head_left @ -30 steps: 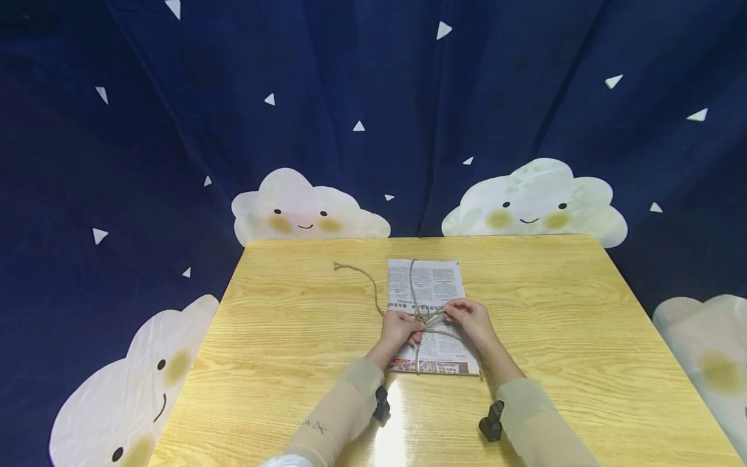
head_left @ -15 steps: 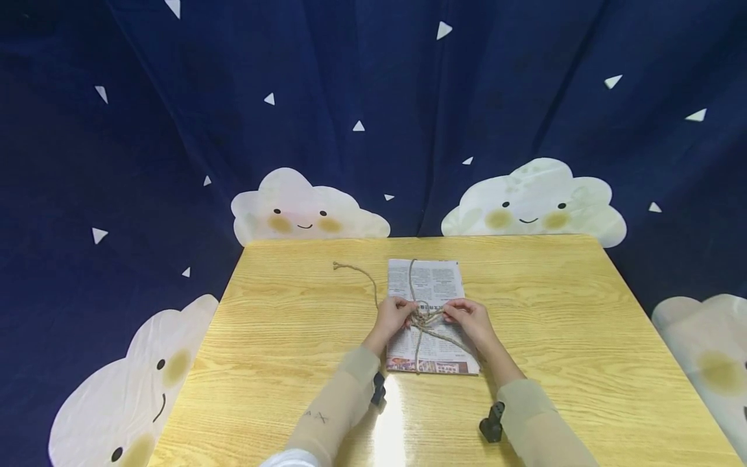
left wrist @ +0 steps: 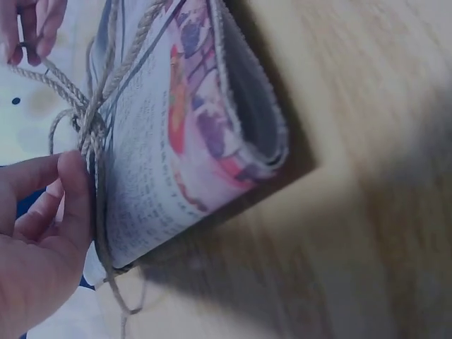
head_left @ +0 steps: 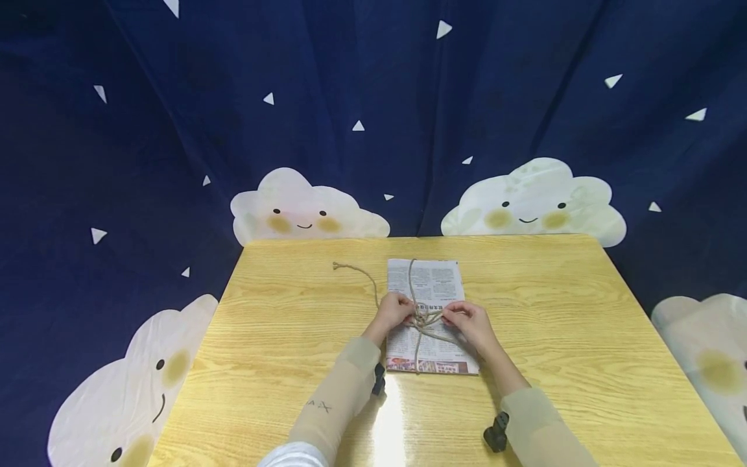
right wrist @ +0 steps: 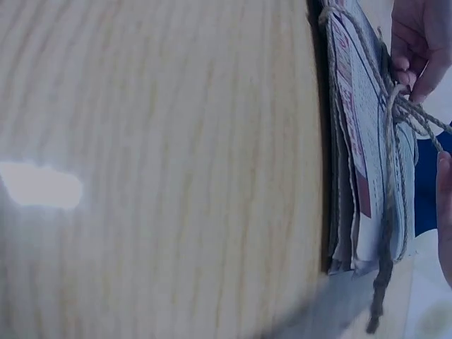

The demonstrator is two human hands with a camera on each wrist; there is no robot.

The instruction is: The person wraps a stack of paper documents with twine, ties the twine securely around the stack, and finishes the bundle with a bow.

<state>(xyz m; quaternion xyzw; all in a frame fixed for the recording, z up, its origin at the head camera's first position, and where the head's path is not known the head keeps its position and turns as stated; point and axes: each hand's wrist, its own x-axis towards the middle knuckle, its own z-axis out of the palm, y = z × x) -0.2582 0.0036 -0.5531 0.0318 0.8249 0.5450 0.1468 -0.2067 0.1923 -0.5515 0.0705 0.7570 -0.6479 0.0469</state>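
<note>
A folded newspaper bundle [head_left: 440, 355] lies on the wooden table, wrapped crosswise in brown twine [head_left: 421, 318] that is knotted on top. From the left, my left hand [head_left: 393, 313] pinches the twine right beside the knot, thumb against fingertips, as the left wrist view shows. Across from it, my right hand [head_left: 471, 324] holds a loop of the twine between thumb and fingers, drawn out to the right of the knot. Stacked paper edges [right wrist: 346, 176] show in the right wrist view, where a frayed twine end [right wrist: 378, 304] hangs past the bundle.
The other loose twine end [head_left: 357, 268] curves over the table [head_left: 292, 311] to the bundle's left. Behind the table hangs a dark blue curtain [head_left: 327, 65] with cloud prints. A black wrist camera [head_left: 496, 433] sits below my right forearm.
My left hand has shifted from over the knot to its upper left side, uncovering the knot. The right hand keeps its hold on the loop, almost in place.
</note>
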